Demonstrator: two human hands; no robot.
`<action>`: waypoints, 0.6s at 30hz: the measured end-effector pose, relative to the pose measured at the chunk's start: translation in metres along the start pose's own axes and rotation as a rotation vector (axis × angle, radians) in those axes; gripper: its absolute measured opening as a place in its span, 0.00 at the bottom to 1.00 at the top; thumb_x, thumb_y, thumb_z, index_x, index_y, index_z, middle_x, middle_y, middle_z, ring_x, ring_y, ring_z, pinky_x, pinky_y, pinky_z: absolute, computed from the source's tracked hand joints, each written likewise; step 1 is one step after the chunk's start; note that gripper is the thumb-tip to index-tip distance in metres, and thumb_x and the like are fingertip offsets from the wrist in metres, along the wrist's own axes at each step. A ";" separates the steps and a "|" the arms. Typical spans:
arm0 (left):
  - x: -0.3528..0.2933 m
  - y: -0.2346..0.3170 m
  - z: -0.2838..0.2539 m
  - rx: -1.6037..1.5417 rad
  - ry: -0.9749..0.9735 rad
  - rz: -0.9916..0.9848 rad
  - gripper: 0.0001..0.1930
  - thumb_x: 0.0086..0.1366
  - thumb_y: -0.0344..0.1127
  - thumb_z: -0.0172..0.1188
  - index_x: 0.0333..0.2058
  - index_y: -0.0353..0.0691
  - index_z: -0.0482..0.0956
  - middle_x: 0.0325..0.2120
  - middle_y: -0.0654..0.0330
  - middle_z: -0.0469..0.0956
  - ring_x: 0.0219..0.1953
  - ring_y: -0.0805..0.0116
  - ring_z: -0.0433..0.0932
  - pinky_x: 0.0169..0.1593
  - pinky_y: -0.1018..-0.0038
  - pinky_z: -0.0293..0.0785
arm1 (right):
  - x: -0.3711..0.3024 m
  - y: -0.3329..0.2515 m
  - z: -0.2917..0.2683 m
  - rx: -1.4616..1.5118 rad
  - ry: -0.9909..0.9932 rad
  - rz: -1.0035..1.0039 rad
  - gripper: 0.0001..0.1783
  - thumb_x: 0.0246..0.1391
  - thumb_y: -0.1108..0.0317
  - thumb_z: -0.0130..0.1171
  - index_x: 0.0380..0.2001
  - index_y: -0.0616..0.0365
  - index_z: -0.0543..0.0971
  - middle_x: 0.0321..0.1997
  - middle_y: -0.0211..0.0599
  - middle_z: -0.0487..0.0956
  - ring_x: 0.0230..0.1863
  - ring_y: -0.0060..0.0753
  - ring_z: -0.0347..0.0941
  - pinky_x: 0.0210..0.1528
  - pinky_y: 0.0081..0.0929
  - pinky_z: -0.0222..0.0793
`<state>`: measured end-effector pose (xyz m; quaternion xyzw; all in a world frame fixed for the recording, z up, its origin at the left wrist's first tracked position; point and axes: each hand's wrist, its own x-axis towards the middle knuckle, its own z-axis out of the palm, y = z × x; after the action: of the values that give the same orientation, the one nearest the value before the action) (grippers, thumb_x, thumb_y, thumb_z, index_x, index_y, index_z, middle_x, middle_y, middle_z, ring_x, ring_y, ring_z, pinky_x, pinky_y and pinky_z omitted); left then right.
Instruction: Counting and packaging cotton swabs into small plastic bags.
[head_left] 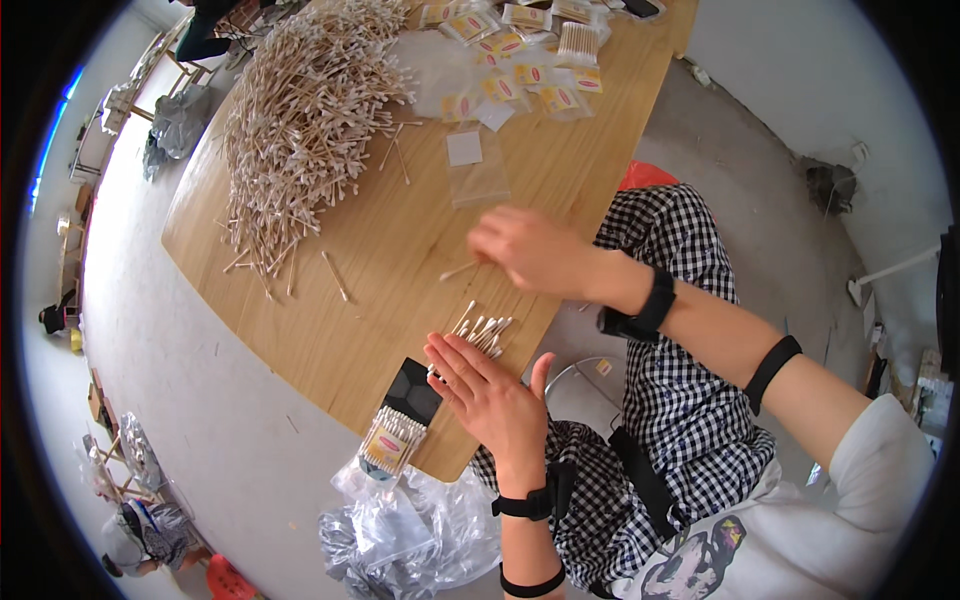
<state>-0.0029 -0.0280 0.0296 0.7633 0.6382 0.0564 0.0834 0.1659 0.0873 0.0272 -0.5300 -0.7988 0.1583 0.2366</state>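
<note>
My left hand (487,385) lies flat, fingers apart, on a small row of wooden cotton swabs (482,329) near the table's front edge. My right hand (528,249) hovers just above them, pinching a single swab (458,271) between its fingertips. A large heap of loose swabs (300,120) fills the far left of the wooden table (400,230). An empty clear bag with a white card (473,165) lies beyond my right hand.
A filled packet of swabs (393,438) and a black tray (415,385) sit at the table's near edge. Several filled packets (525,60) lie at the far end. Crumpled plastic bags (410,545) are on the floor below. A metal stool (580,375) stands beside my legs.
</note>
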 end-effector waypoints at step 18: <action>0.033 -0.007 0.002 0.032 0.021 -0.006 0.55 0.64 0.68 0.51 0.68 0.22 0.42 0.71 0.37 0.42 0.75 0.45 0.39 0.74 0.53 0.37 | -0.016 -0.014 0.019 0.514 0.332 0.135 0.06 0.54 0.79 0.55 0.35 0.60 0.77 0.35 0.38 0.78 0.38 0.42 0.75 0.40 0.34 0.73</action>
<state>-0.0030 0.0059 0.0258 0.7618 0.6423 0.0538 0.0646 0.1504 0.0668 0.0152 -0.5233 -0.6462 0.2815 0.4789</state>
